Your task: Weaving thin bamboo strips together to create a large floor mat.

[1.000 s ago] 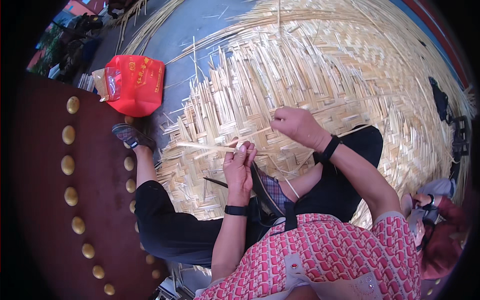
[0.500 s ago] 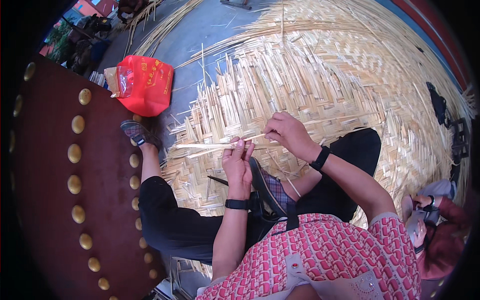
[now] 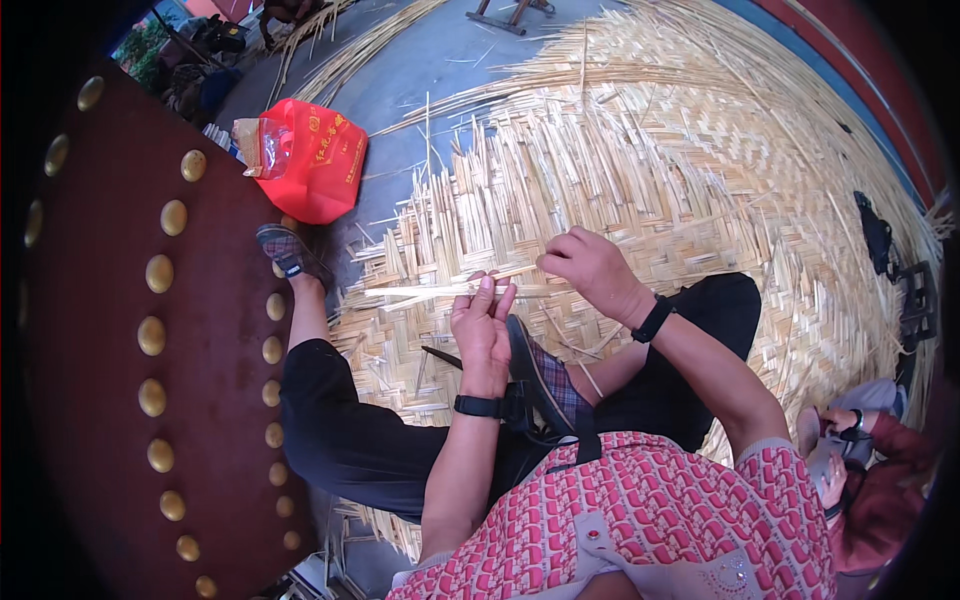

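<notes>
across most of my remote view spreads a pale woven mat (image 3: 650, 180), its herringbone breaking into loose ends toward the grey floor (image 3: 415, 80). to the left i have a dark red panel (image 3: 100, 300) with rows of gold studs (image 3: 152, 336); next in size come a co-worker (image 3: 885, 510) at the lower right edge and a red bag (image 3: 325, 170) standing beside the panel. nearer the middle, a plaid shoe (image 3: 550, 380) shows over the mat. just beyond it i follow two hands: the right hand (image 3: 597, 270) is closed at its fingertips on what looks like one end of a thin strip (image 3: 517, 271), while the left hand (image 3: 482, 325), palm up, pinches a small bundle of pale strips (image 3: 408, 294) between thumb and fingers. both the strip and the bundle sit above the mat, the bundle sticking out to the left of the left hand. i judge them very light, springy along their length, dry enough not to slip much, and liable to split or crease if bent sharply; i would take hold near the bundle's middle with a flat, gentle pinch, and hold the single strip by its end so any pull runs along the grain
</notes>
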{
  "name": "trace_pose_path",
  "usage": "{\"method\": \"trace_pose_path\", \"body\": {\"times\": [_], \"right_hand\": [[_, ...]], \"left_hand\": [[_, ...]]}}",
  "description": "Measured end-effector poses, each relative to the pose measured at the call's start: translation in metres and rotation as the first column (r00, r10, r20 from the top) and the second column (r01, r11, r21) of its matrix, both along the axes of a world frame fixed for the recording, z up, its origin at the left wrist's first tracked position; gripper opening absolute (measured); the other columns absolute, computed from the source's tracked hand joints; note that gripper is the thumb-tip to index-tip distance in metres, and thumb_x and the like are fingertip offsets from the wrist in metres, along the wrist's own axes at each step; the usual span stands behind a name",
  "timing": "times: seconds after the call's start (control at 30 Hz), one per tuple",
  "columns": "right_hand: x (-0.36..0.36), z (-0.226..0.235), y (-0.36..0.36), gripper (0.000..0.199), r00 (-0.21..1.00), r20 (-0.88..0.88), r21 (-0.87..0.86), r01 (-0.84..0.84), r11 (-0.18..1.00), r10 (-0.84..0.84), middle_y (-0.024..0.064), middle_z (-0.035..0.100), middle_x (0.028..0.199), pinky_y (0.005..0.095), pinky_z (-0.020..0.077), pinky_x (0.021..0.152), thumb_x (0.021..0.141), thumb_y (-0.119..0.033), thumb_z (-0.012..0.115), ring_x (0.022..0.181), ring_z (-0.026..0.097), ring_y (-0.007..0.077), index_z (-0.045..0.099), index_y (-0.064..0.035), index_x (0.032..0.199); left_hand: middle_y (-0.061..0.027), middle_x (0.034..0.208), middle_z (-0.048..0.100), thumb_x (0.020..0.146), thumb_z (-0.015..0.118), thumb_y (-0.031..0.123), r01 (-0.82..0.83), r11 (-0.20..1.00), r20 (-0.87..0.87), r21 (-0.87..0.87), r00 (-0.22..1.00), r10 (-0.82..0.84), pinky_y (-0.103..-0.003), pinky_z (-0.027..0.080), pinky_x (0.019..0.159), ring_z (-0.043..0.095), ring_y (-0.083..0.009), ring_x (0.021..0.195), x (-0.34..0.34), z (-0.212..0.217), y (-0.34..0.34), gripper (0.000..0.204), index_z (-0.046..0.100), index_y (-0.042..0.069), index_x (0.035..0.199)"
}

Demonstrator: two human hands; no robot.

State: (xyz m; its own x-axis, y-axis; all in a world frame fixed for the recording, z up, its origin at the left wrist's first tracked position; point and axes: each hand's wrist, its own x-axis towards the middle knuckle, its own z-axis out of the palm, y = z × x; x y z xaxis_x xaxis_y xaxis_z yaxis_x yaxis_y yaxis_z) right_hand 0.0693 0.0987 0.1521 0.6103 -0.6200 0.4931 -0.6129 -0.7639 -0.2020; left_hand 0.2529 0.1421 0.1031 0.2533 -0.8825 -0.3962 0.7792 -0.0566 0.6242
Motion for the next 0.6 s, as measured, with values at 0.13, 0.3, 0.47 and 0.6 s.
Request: {"method": "trace_pose_path", "body": {"times": [0.13,0.3,0.47,0.6], "right_hand": [[-0.005,-0.008,0.001,0.011,0.956,0.292,0.568,-0.151,0.809,-0.026,0.0072,0.057,0.081,0.0307,0.0460,0.067,0.083,-0.013,0.062,0.079,0.058,0.0239,0.061,-0.0050,0.091],[-0.010,-0.020,0.012,0.011,0.861,0.474,0.766,-0.302,0.567,-0.182,0.0090,0.058,0.079,0.0326,0.0456,0.065,0.081,-0.013,0.066,0.075,0.059,0.0243,0.061,-0.0055,0.088],[-0.013,-0.008,0.025,0.010,0.996,0.035,0.143,0.079,0.987,-0.085,0.0087,0.054,0.075,0.0351,0.0489,0.066,0.079,-0.013,0.060,0.076,0.060,0.0250,0.058,-0.0050,0.083],[0.044,0.020,0.040,0.013,1.000,0.021,-0.033,0.020,0.999,-0.020,0.0076,0.052,0.077,0.0338,0.0493,0.052,0.080,-0.017,0.058,0.066,0.059,0.0224,0.055,-0.0059,0.086]], "left_hand": [[-0.0143,0.098,0.064,0.088,0.060,-0.001,0.107,0.979,0.116,-0.171,0.989,-0.088,-0.034,0.060,0.078,0.065,-0.0230,0.092,-0.006,0.004,0.005,0.017,0.056,-0.002,0.104],[-0.0141,0.096,0.064,0.088,0.059,-0.002,0.155,0.976,0.220,-0.154,0.968,-0.119,-0.032,0.060,0.077,0.065,-0.0222,0.091,-0.011,0.005,0.013,0.015,0.057,-0.003,0.102],[-0.0148,0.096,0.064,0.089,0.059,-0.001,0.114,0.993,0.152,-0.044,0.983,-0.106,-0.034,0.060,0.078,0.065,-0.0222,0.090,-0.017,-0.016,0.010,0.017,0.055,-0.002,0.105],[-0.0141,0.094,0.064,0.089,0.060,0.002,0.060,0.991,-0.022,-0.118,0.998,-0.063,-0.036,0.060,0.080,0.066,-0.0239,0.090,0.006,-0.001,0.001,0.016,0.056,0.001,0.104]]}}
